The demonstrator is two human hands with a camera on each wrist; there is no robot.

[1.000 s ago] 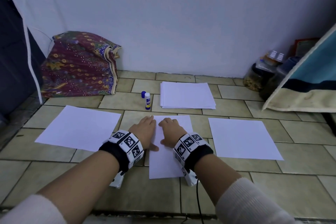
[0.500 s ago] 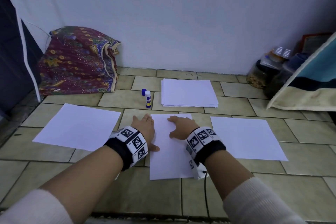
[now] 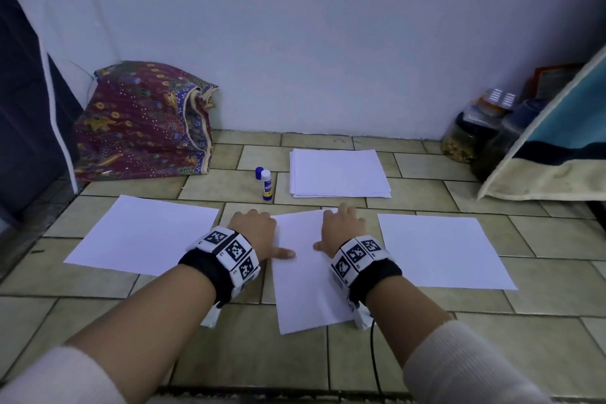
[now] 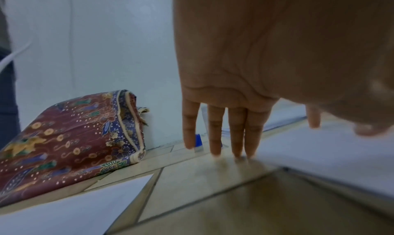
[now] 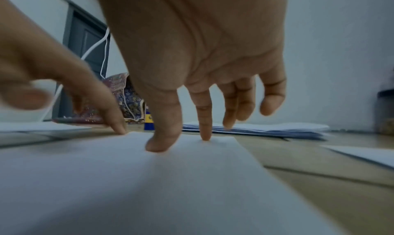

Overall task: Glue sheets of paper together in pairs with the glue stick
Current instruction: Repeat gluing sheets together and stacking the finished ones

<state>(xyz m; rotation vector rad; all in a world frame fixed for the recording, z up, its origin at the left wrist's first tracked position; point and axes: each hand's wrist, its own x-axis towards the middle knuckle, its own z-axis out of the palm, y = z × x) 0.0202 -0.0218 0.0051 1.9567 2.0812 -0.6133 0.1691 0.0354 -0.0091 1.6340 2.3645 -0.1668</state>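
A white sheet of paper [image 3: 303, 275] lies on the tiled floor in front of me. My left hand [image 3: 254, 228] lies flat at the sheet's left edge, fingers [image 4: 215, 130] straight with tips on the tile, thumb on the paper. My right hand [image 3: 342, 226] presses the sheet's far right part with straight fingers [image 5: 204, 120]. The glue stick [image 3: 267, 185] stands upright beyond the hands, its blue cap [image 3: 259, 172] standing beside it. A stack of white paper [image 3: 337, 172] lies to the right of the glue stick. Single sheets lie at the left [image 3: 144, 233] and right [image 3: 439, 249].
A patterned cloth bag [image 3: 141, 123] leans against the wall at the back left. Jars [image 3: 469, 134] and a blue and cream cushion [image 3: 564, 147] fill the back right corner. A dark door [image 3: 23, 115] stands at the left.
My right hand has slid from the middle of the sheet to its far right part and spread flat. My left hand stays at the left edge.
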